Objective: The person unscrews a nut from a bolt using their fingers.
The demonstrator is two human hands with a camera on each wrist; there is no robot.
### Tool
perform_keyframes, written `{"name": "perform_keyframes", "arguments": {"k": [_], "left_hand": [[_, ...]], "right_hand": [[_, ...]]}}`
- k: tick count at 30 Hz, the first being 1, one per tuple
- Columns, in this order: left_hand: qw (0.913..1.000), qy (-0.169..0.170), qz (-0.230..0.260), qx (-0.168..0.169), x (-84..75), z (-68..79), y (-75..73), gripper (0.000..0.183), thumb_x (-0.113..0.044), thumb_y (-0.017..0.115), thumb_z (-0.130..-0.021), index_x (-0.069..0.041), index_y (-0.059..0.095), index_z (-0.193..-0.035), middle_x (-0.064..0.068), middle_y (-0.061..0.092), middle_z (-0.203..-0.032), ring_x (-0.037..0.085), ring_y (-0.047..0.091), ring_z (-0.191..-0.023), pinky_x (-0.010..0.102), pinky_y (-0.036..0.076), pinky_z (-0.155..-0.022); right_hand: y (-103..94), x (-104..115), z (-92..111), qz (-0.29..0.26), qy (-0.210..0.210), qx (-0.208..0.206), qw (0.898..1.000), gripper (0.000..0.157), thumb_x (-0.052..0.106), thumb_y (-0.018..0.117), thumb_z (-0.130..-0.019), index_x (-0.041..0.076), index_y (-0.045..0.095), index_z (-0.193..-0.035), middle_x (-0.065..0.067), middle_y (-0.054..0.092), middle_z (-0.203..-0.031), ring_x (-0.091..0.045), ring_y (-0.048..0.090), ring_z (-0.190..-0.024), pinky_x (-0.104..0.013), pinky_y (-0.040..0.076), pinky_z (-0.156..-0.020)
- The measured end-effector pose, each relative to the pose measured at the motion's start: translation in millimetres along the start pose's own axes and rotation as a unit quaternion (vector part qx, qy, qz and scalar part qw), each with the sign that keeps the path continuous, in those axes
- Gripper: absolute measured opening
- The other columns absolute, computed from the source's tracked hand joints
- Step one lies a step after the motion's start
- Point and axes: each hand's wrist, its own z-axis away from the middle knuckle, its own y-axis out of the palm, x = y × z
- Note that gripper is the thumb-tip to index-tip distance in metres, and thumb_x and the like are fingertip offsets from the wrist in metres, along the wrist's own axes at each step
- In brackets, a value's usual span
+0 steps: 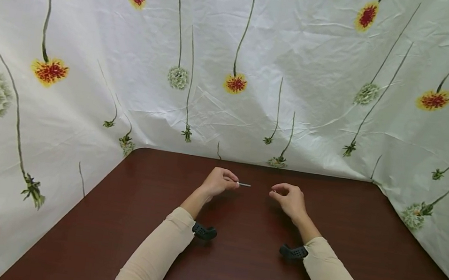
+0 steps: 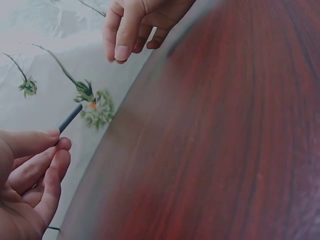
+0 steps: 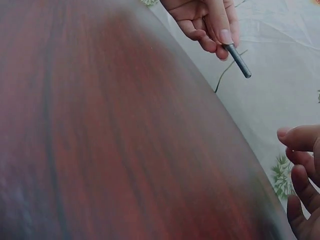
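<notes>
My left hand (image 1: pixel 218 182) pinches a grey threaded bolt (image 1: pixel 245 185) between thumb and fingers over the far part of the table. The thread of the bolt (image 2: pixel 70 118) shows in the left wrist view, its gripped end hidden by the fingertips. Facing it across a short gap is my right hand (image 1: pixel 290 199), thumb and index fingertips brought close together. In the right wrist view, the bolt (image 3: pixel 239 61) points free end outward from the left hand (image 3: pixel 212 25), while the right hand (image 3: pixel 305 175) is partly cut off. I cannot tell whether the right fingertips hold something small.
A dark reddish-brown table (image 1: pixel 242 265) lies under both arms. Behind it and along its sides hangs a white cloth (image 1: pixel 213 30) printed with flowers. Dark straps (image 1: pixel 205 232) sit at both wrists, by the beige sleeves (image 1: pixel 154 254).
</notes>
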Motion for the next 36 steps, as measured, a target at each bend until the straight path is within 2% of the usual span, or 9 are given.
{"name": "perform_keyframes", "arguments": {"k": [9,14,18,23,30,36], "left_hand": [[0.9983,-0.034,-0.047,-0.003,9.3,0.3,-0.1,0.010,-0.008,0.074,-0.079,-0.006,0.069,-0.087,0.004,0.069,-0.079,0.019,0.061,-0.074,0.032,0.047,-0.066],[0.9966,-0.030,-0.077,0.006,14.5,-1.2,1.1,0.008,-0.010,0.075,-0.079,-0.008,0.070,-0.086,0.003,0.068,-0.077,0.019,0.061,-0.073,0.032,0.047,-0.064],[0.9935,-0.020,-0.112,0.003,14.9,-2.0,2.3,0.008,-0.014,0.076,-0.078,-0.012,0.072,-0.084,0.001,0.067,-0.085,0.019,0.060,-0.079,0.033,0.047,-0.068],[0.9873,-0.025,-0.157,-0.003,13.1,-1.3,2.6,0.008,-0.019,0.079,-0.076,-0.017,0.072,-0.079,0.000,0.060,-0.098,0.020,0.053,-0.085,0.035,0.044,-0.071],[0.9844,-0.027,-0.174,0.002,13.7,0.4,-0.2,0.008,-0.015,0.078,-0.076,-0.016,0.071,-0.077,0.001,0.062,-0.081,0.021,0.053,-0.076,0.035,0.043,-0.065],[0.9842,-0.024,-0.175,0.014,16.3,1.5,-2.0,0.007,-0.015,0.077,-0.078,-0.015,0.070,-0.080,0.001,0.062,-0.079,0.020,0.054,-0.075,0.034,0.043,-0.064]], "right_hand": [[0.8,-6,2,0.031,0.008,0.018,0.999,0.017,0.023,0.072,-0.083,0.013,0.071,-0.096,-0.002,0.064,-0.094,-0.020,0.056,-0.079,-0.036,0.045,-0.064],[2.1,-7,2,0.044,0.017,0.030,0.998,0.016,0.023,0.074,-0.082,0.014,0.071,-0.094,0.000,0.064,-0.092,-0.019,0.056,-0.080,-0.036,0.045,-0.067],[2.2,-8,1,0.047,0.019,0.044,0.998,0.014,0.022,0.074,-0.081,0.014,0.071,-0.093,0.001,0.064,-0.089,-0.018,0.057,-0.081,-0.038,0.046,-0.070],[1.7,-7,1,0.057,0.024,0.063,0.996,0.013,0.021,0.074,-0.082,0.014,0.071,-0.092,0.002,0.064,-0.084,-0.018,0.057,-0.081,-0.039,0.045,-0.073],[-0.6,-7,3,0.069,0.052,0.057,0.995,0.012,0.022,0.073,-0.082,0.013,0.070,-0.090,0.001,0.063,-0.084,-0.021,0.055,-0.082,-0.041,0.043,-0.073],[-2.1,-8,4,0.071,0.058,0.064,0.994,0.011,0.022,0.072,-0.083,0.014,0.070,-0.090,0.001,0.062,-0.083,-0.020,0.055,-0.079,-0.040,0.042,-0.071]]}}
